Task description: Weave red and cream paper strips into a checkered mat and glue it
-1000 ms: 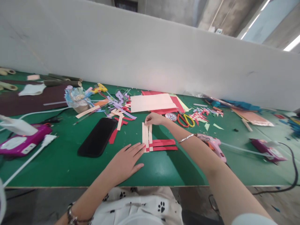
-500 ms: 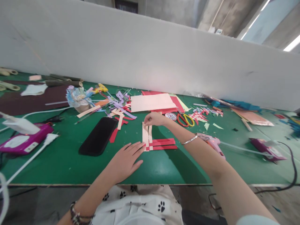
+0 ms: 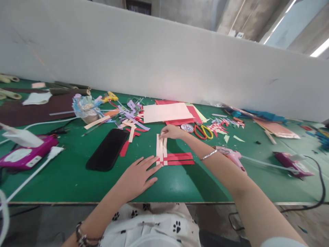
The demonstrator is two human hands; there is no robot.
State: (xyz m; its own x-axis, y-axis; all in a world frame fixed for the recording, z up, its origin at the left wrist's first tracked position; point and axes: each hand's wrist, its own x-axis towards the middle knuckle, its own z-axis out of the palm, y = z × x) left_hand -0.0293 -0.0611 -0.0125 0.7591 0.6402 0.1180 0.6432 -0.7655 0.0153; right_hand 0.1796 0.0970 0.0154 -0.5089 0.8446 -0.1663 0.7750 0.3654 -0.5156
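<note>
1. Woven paper strips [image 3: 168, 155] on the green table [image 3: 64, 175], just past the near edge — three cream uprights crossed with two red ones, so barely begun by the look of it.
2. Left hand [image 3: 136, 176] flat, fingers spread, tips pinning the weave's near corner.
3. Right hand [image 3: 171, 131] pinching the cream tops, fingers together.
4. Beyond — loose cut strips [image 3: 130, 120], cream sheet [image 3: 167, 112], scissors [image 3: 204, 131]; plenty unwoven.

On the green table lie three cream paper strips [image 3: 161, 150] woven upright across two red paper strips [image 3: 180, 159]. There is one black phone [image 3: 107, 150], one pair of red-and-yellow scissors [image 3: 203, 131] and one pink glue gun [image 3: 232, 157]. Two purple boxes sit apart, one at the left [image 3: 24, 152], one at the right [image 3: 293, 160].
</note>
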